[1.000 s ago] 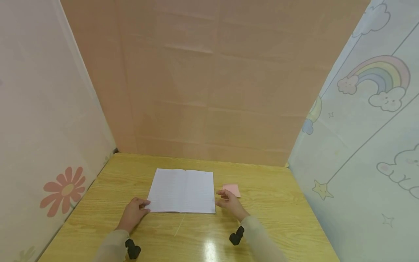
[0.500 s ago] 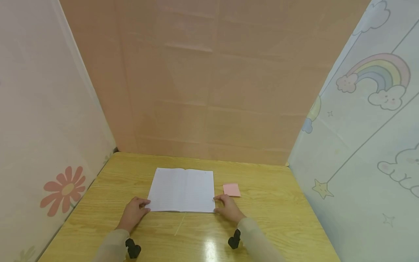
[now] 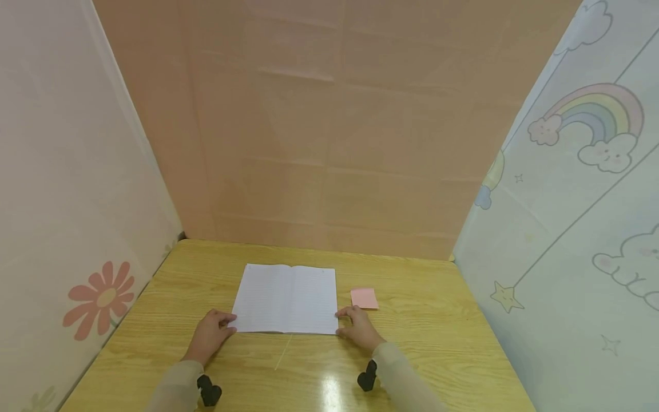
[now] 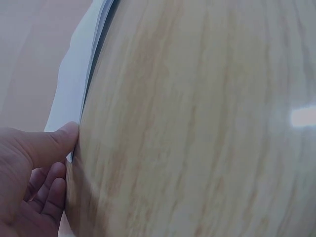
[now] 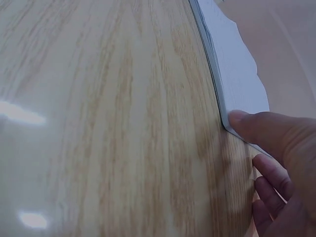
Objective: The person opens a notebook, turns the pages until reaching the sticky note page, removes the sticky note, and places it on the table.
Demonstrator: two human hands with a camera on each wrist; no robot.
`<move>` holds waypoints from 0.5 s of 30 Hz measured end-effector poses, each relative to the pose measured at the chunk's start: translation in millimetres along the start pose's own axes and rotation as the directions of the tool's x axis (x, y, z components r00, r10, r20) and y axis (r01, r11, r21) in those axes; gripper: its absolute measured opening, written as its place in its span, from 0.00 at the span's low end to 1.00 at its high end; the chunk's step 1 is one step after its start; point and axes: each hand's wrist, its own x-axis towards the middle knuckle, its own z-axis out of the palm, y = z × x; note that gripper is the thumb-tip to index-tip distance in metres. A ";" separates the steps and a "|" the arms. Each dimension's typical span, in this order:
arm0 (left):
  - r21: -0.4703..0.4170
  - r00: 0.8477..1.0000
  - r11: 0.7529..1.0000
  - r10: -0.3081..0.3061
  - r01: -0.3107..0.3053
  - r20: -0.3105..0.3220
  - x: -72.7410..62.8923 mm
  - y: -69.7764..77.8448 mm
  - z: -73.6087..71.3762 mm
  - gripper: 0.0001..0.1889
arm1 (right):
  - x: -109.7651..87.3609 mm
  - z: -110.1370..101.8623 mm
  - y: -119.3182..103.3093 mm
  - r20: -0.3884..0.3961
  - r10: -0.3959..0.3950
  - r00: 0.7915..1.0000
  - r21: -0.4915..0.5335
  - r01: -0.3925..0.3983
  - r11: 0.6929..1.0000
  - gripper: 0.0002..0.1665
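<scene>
An open lined notebook [image 3: 285,297] lies flat on the wooden table, its white pages facing up. My left hand [image 3: 210,333] grips its near left corner. In the left wrist view the thumb of that hand [image 4: 29,163] lies on the corner of the white page [image 4: 74,84], with the other fingers curled beside it. At the near right corner, my right hand [image 3: 360,328] holds the edge in the same way. The right wrist view has the right thumb [image 5: 261,131] on the notebook's corner, and the notebook's page stack [image 5: 237,74] shows several layers. Some fingertips are hidden.
A pink sticky note pad [image 3: 364,298] lies just right of the notebook, beyond my right hand. A thin pale line [image 3: 283,352] runs on the table [image 3: 432,343] in front of the notebook. Walls stand at the back and both sides.
My right hand has moved slightly left and nearer, from beside the pink pad to the notebook's right edge, and now holds it. The left hand and notebook have stayed put.
</scene>
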 end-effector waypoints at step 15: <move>-0.235 0.969 0.957 -0.119 0.169 0.215 13.3 20.4 -28.4 0.30 | 2.7 1.7 3.5 -0.001 0.013 1.000 0.022 -0.013 1.000 0.22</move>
